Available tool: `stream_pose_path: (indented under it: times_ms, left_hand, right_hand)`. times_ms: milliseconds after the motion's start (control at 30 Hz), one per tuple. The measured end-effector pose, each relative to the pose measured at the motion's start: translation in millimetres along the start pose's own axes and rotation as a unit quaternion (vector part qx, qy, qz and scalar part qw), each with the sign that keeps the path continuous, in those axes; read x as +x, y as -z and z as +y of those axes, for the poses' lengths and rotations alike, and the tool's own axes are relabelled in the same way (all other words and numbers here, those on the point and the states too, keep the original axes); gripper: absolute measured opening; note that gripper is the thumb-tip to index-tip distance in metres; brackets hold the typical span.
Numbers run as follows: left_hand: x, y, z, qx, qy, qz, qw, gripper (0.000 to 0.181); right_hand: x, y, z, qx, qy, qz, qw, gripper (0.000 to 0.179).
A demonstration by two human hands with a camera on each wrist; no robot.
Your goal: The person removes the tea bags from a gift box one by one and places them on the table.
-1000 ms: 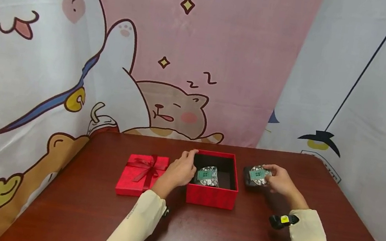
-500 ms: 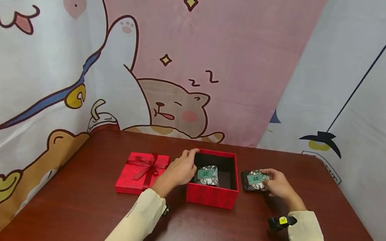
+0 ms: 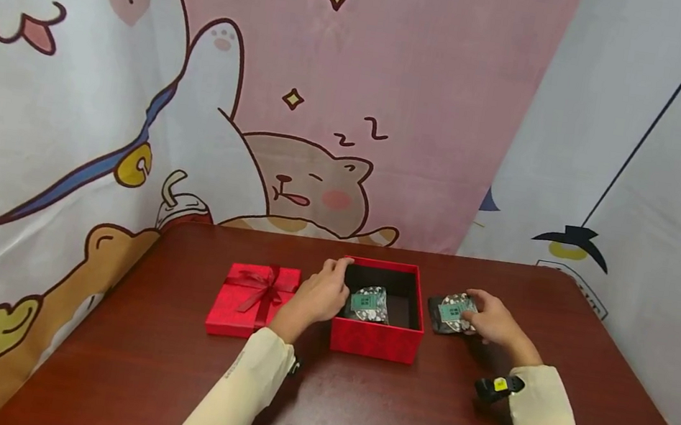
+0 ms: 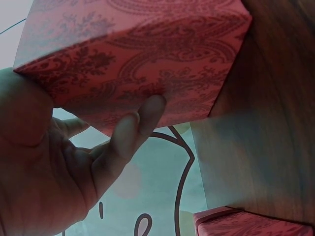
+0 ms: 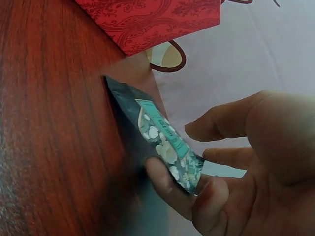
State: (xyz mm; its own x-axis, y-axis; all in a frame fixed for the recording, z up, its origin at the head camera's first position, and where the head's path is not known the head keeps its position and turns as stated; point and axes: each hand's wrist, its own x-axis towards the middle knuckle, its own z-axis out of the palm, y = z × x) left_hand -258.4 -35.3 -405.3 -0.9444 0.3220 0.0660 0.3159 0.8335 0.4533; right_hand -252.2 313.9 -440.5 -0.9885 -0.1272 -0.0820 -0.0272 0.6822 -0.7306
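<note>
Left hand (image 3: pixel 321 294) grips red box (image 3: pixel 372 340) by side; right hand (image 3: pixel 497 324) curls round outer packet (image 3: pixel 449 313), tightness cannot tell. Grasping step, I think; next needs firm pinch.

Here on our reddish-brown table (image 3: pixel 377 414), the open red box (image 3: pixel 375 341) stands upright between our hands, right at our left hand's (image 3: pixel 321 293) grip; the ribboned red lid (image 3: pixel 241 313) lies just left of that grip.

This seems a cloth-curtained booth: a reddish-brown, wood-grained surface (image 3: pixel 383 422) stands before creased pink-and-white fabric hangings (image 3: pixel 440 110) printed with cartoon animals. What room holds it is unclear.
</note>
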Motion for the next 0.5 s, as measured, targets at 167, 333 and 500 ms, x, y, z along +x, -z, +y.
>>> stream_pose_path:
  times_ms: [167, 333, 500]
  left_hand:
    - [-0.6, 0.2, 0.3, 0.000, 0.000, -0.002, 1.0000, 0.052]
    - [-0.1, 0.4, 0.6, 0.001, 0.001, -0.004, 1.0000, 0.052]
    - [-0.8, 1.6, 0.5, 0.000, 0.001, -0.004, 1.0000, 0.052]
  right_hand:
    - [-4.2, 2.2, -6.5, -0.015, -0.007, -0.007, 0.9998, 0.062]
    - [-8.4, 4.5, -10.6, -0.031, -0.014, -0.003, 0.9994, 0.059]
    - [-11.2, 6.2, -13.5, -0.046, -0.022, 0.003, 0.9987, 0.055]
